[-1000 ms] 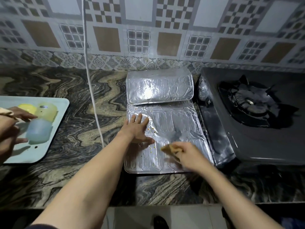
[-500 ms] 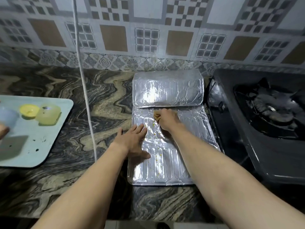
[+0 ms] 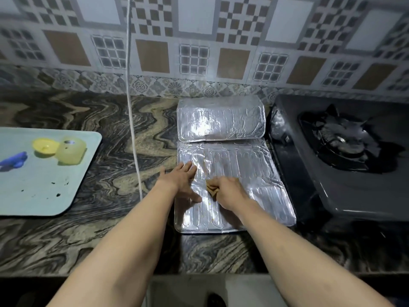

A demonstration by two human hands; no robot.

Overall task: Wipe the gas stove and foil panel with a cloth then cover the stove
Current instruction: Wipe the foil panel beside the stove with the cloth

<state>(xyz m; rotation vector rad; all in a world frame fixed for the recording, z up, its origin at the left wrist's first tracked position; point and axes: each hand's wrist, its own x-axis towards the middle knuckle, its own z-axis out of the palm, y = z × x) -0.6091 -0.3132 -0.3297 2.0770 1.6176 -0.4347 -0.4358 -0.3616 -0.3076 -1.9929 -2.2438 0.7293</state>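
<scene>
The grip of the right hand is closed around a small brown cloth, a bunched corner of it showing past the fingers, pressed down on the near section of a silver foil panel that lies flat on a dark marbled bench. The left hand rests flat and open, fingers spread, on the panel's left edge just beside the cloth, holding nothing. The panel's far section is folded over, lying against the tiled wall. Small yellowish specks dot the foil near both hands. Just to the right of the panel sits a black gas stove, its burner uncovered. A white cord hangs down the wall and onto the bench left of the panel. Farther left, well apart, a pale tray carries a yellow lid, a yellowish container and a blue object too blurred to identify.
</scene>
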